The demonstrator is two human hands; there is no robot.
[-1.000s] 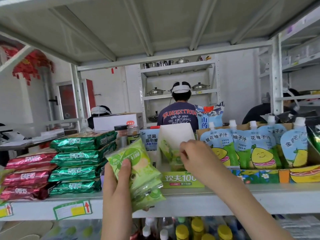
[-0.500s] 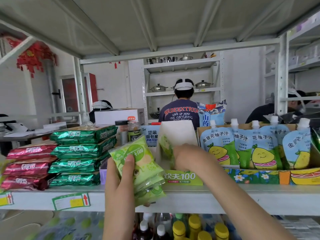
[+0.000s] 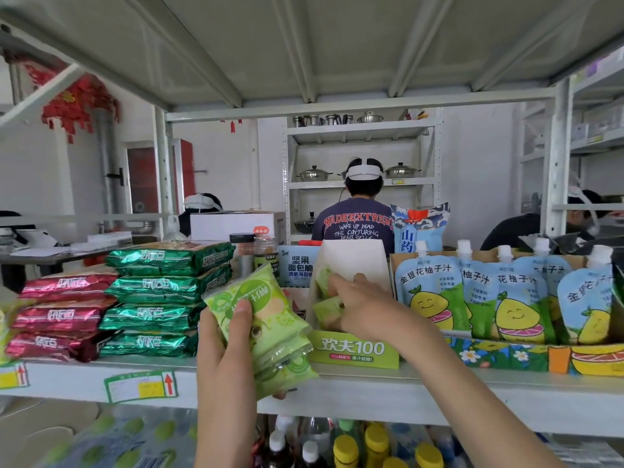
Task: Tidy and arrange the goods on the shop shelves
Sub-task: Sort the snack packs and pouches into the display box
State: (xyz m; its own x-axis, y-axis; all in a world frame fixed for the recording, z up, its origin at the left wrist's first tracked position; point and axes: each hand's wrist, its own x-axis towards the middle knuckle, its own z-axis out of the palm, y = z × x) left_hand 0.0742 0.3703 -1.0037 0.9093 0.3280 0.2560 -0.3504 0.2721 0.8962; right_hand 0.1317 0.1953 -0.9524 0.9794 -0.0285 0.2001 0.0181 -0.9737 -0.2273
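Pale-green plastic snack packets point(image 3: 266, 329), several in a fanned bunch, sit in the left hand point(image 3: 223, 359) above the near edge of the shelf point(image 3: 422, 396), left of centre. The thumb is clamped across the printed front of the top packet and the fingers are closed behind the bunch. Each packet carries a darker green round emblem with white lettering and has clear crimped ends. Just to the right stands a display box point(image 3: 353, 349) with a green front panel and a tall white back flap. It holds loose packets point(image 3: 328, 311) of the same green. The right hand point(image 3: 366, 305) reaches into this box with its fingers bent down among those packets; whether it grips one cannot be told, as the hand covers the contact. Left of the held bunch and close beside it is a stack of shiny green packs point(image 3: 158, 298); further left is a stack of red packs point(image 3: 60, 315). Right of the box, touching its side, a cardboard tray holds a row of upright juice pouches point(image 3: 434, 292) with white caps. Behind the bunch stand two jars point(image 3: 243, 253) and a blue printed box point(image 3: 299, 268). A price label point(image 3: 140, 386) is stuck on the shelf front. Capped bottles point(image 3: 358, 447) show on the level below. Far beyond the shelf, a person point(image 3: 358, 224) in a dark printed shirt faces away towards racks of pots.
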